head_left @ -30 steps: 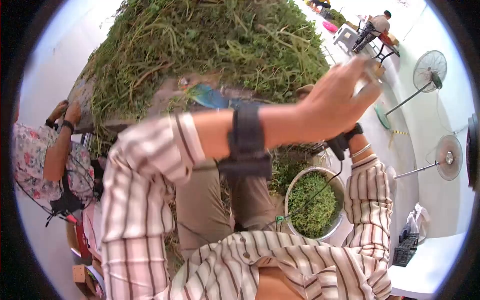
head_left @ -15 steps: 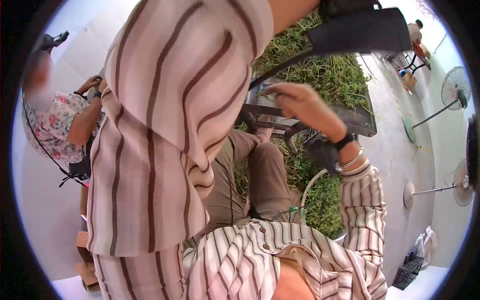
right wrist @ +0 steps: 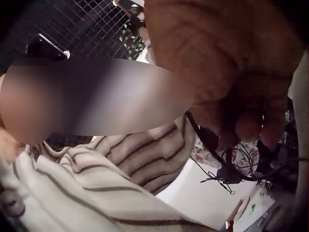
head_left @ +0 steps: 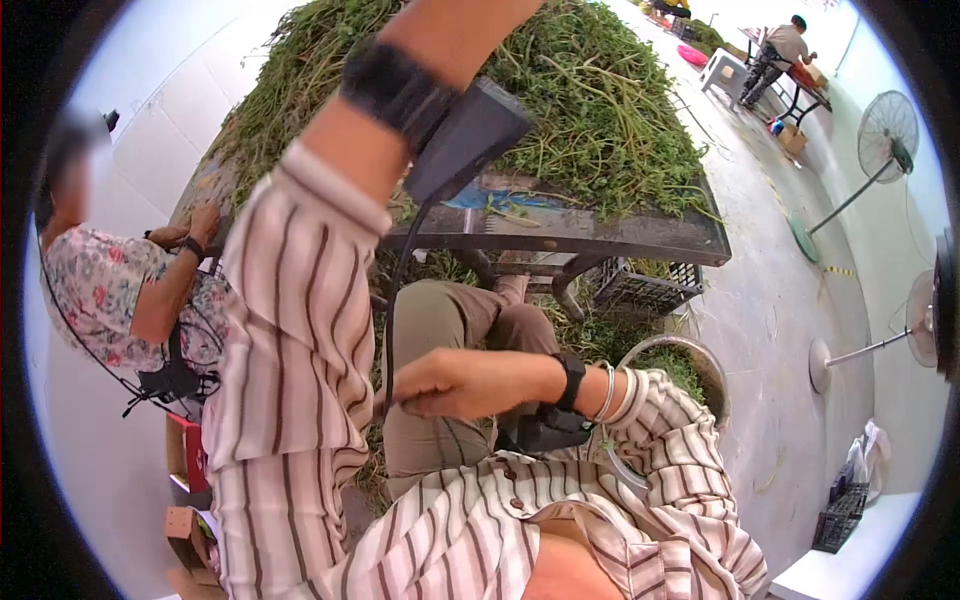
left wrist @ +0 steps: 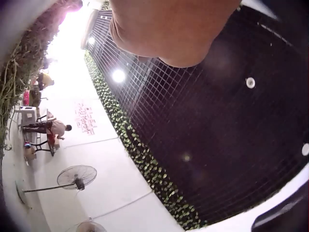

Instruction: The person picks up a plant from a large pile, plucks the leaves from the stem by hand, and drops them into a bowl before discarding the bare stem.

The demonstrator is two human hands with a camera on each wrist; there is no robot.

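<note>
My left arm reaches up and across the pile of leafy green stems (head_left: 600, 110), its hand beyond the top of the head view. The left wrist view shows only the bare lower part of my left hand (left wrist: 169, 29); its fingers are hidden. From the black box on that wrist hangs a black cable (head_left: 392, 310). My right hand (head_left: 450, 383) is in front of my lap, fingertips right at this cable. In the right wrist view its fingers bend downward beside the cable (right wrist: 205, 137); I cannot tell whether they grip it.
The greens lie on a dark table (head_left: 640, 238) with a blue sheet (head_left: 500, 198) near its front edge. Below are a black crate (head_left: 650, 287) and a round tub (head_left: 715, 375) of greens. Another person (head_left: 120, 290) works at left. Standing fans (head_left: 888, 140) line the right.
My left arm swings from across my front to up over the pile, and that hand leaves the head view. My right hand moves back from the table edge to my lap, at the cable.
</note>
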